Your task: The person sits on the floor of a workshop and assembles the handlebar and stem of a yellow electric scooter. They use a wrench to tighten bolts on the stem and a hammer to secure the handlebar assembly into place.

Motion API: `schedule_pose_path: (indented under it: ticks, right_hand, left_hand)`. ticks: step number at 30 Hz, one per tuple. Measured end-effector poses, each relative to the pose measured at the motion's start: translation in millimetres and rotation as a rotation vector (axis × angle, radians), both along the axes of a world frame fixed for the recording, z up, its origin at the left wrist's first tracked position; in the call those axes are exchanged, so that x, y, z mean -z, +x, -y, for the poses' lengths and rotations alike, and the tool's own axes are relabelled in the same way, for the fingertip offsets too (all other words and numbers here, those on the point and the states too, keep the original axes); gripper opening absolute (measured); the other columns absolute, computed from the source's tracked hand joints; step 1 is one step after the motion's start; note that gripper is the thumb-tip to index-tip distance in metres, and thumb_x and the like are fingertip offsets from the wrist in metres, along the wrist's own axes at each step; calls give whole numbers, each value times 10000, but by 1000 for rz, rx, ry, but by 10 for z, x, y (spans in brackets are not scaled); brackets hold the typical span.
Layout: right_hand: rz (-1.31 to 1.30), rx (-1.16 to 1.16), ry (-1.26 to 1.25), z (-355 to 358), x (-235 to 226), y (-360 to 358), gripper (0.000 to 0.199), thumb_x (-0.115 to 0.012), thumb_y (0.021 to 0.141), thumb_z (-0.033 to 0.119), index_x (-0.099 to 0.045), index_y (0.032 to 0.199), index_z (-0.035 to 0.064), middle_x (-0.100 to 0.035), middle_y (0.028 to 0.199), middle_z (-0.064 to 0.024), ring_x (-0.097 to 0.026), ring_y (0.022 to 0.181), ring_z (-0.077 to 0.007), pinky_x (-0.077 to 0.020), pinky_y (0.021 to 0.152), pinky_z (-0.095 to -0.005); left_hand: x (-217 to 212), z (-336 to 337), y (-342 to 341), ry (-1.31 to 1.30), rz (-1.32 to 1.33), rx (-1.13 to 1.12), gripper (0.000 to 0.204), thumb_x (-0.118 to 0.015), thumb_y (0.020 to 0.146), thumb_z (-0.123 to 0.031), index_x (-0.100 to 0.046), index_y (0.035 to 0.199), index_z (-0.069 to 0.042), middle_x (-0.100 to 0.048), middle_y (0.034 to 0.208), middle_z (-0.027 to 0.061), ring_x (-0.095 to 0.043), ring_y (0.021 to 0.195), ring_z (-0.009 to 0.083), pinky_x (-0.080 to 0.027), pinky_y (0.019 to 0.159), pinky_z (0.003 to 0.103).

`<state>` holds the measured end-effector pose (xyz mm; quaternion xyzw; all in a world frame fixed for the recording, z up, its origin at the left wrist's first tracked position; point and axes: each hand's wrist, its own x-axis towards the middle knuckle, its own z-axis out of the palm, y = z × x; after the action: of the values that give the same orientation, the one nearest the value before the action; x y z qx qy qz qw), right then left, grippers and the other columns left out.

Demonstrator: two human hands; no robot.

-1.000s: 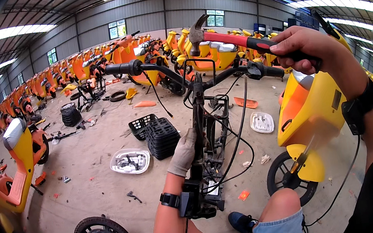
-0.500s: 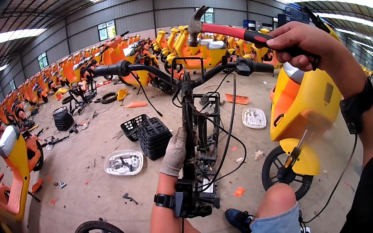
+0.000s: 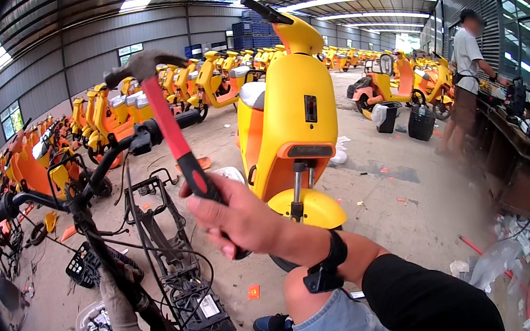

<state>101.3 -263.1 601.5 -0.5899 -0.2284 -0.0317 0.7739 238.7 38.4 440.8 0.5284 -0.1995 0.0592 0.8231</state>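
Note:
My right hand (image 3: pixel 238 216) grips the red-and-black handle of a claw hammer (image 3: pixel 167 121), held upright with its steel head at the top. My left hand (image 3: pixel 121 301), in a grey glove, rests low on the black frame of a stripped scooter (image 3: pixel 170 260) beside its steering column. The scooter's black handlebar (image 3: pixel 87 177) crosses in front of the hammer. A black band sits on each wrist.
A yellow scooter (image 3: pixel 289 118) stands just right of the hammer. Rows of yellow and orange scooters fill the back and left. A black crate (image 3: pixel 82 265) and a white tray (image 3: pixel 94 325) lie on the floor. A person (image 3: pixel 466 79) stands by a workbench (image 3: pixel 527 149) at right.
The view has swung to the right. My right hand with the hammer has come down and left to the middle of the view, with the handle now upright. My left hand stays on the frame.

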Motion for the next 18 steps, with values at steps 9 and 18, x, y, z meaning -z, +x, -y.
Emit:
schedule_pose_path:
  ticks: [9,18]
  right_hand:
    - [18,-36,113,-69,884,171,261,-589,961,226,-412,1086,80,-447,649,20,-460,401,-64,-392,386,-221]
    - [-63,-103,156,-32,988,179,226,-579,967,201,-418,1081,90,-432,642,29,-446,417,-55,-390,399,-216]
  left_hand:
    - [85,98,38,-166,-58,-142,434,-425,1023,-452,-551,1061,-38,-494,720,13,-439,627,111,-375,603,233]
    - [138,37,76,109,-46,-216,518,-424,1013,-485,-514,1229,-23,-493,689,-9,-457,625,103,-394,614,229]
